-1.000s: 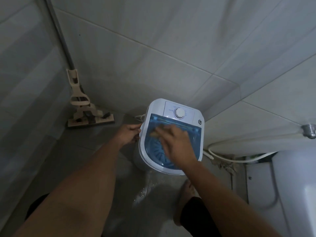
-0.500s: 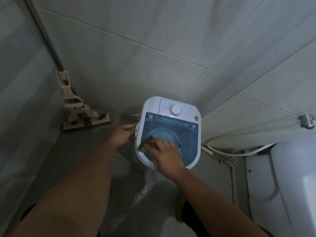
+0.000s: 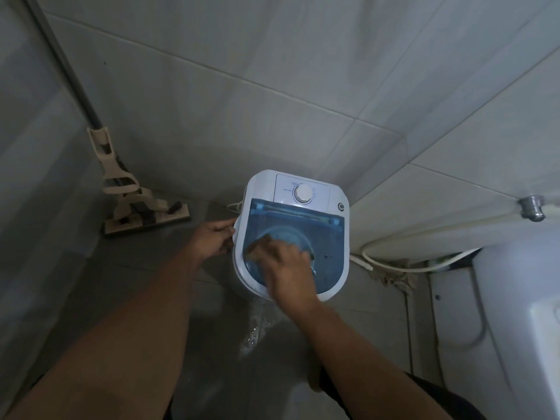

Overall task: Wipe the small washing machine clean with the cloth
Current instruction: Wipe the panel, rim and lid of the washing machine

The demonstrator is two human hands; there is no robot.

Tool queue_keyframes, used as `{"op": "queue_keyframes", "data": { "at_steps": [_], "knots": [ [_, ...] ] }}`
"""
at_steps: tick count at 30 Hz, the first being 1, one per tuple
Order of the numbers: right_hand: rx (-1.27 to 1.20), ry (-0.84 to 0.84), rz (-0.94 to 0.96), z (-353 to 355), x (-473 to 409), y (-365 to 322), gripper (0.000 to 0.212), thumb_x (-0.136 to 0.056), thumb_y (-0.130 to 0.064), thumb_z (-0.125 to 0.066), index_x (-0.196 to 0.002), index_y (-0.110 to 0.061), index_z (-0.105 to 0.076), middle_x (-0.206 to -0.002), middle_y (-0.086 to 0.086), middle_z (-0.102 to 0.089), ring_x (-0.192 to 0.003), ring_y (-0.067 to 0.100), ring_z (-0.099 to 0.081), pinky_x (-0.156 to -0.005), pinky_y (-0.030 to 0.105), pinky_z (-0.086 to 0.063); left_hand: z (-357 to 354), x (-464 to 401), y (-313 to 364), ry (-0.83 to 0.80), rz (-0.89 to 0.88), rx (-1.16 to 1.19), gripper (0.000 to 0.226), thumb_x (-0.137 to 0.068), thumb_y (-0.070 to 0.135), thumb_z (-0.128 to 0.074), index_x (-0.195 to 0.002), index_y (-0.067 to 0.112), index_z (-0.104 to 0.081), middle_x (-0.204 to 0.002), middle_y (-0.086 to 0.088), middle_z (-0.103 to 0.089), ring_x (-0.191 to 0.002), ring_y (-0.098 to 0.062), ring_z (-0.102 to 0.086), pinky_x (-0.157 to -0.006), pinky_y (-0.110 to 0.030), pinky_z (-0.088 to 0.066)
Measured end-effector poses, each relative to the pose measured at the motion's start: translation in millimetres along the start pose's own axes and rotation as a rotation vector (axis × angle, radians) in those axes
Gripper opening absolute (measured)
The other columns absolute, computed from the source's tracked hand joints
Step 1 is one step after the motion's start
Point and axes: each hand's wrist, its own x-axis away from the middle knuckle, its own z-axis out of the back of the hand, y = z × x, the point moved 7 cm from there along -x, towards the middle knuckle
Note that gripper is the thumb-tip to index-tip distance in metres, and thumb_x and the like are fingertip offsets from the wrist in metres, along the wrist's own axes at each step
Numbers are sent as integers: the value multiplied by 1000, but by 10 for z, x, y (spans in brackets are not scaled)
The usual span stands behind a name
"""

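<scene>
A small white washing machine with a translucent blue lid and a round white dial stands on the wet floor by the tiled wall. My right hand presses a brownish cloth flat against the near left part of the lid; most of the cloth is hidden under the fingers. My left hand grips the machine's left edge.
A beige flat mop leans in the left corner. A white hose runs along the floor to the right of the machine. A metal tap sticks out of the right wall above a white fixture. Water lies on the floor in front.
My right hand has dragged the cloth from the far part of the lid down to its near left part. My left hand has stayed on the machine's left edge.
</scene>
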Motion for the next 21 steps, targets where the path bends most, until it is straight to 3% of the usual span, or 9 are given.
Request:
{"op": "queue_keyframes", "data": {
  "at_steps": [3,5,9,12,14,18,21],
  "knots": [
    [-22,-94,324,-69,148,-428,38,-96,-32,-59,-134,-30,-64,-127,2,-60,-107,28,-58,-83,43,-43,-12,-7,-5,-1,-11,13,35,-99,9,-52,-132,16,-61,-99,-14,-63,-89,-25,-55,-73,-29,-52],
    [-97,-40,305,63,120,-349,35,-100,-31,-56,-133,-29,-65,-127,4,-61,-110,27,-58,-87,41,-41,-15,-10,-10,0,-12,17,35,-99,9,-52,-132,16,-61,-97,-14,-61,-88,-25,-54,-73,-28,-52],
    [-227,172,-215,327,-79,585,32,-102,-32,-54,-131,-36,-68,-130,-2,-59,-121,19,-57,-102,34,-46,-6,-6,-29,-12,-2,20,34,-99,11,-52,-131,20,-63,-97,-14,-65,-88,-24,-57,-78,-30,-54],
    [-274,293,-639,427,26,1290,31,-103,-27,-58,-131,-32,-71,-126,5,-57,-114,23,-62,-99,19,-38,-6,-10,-27,-13,-2,24,35,-99,11,-52,-131,21,-63,-96,-13,-64,-87,-24,-56,-78,-30,-53],
    [-242,304,-750,410,115,1422,30,-104,-28,-59,-131,-30,-71,-126,7,-57,-113,27,-62,-97,22,-39,2,-21,-30,-13,-6,19,36,-99,12,-52,-132,21,-63,-96,-12,-65,-87,-23,-58,-79,-31,-54],
    [-119,174,-522,165,45,896,32,-100,-27,-61,-130,-32,-71,-129,4,-61,-115,29,-60,-99,45,-46,9,-39,-37,-17,-1,12,36,-98,12,-54,-132,20,-63,-99,-14,-67,-89,-24,-59,-82,-33,-54],
    [-12,11,-245,3,-57,247,43,-92,-26,-67,-134,-33,-65,-134,4,-59,-119,33,-55,-98,49,-42,4,-4,-9,-10,-1,-17,35,-99,14,-55,-133,20,-63,-112,-18,-70,-99,-28,-66,-83,-34,-55]
  ]
}}
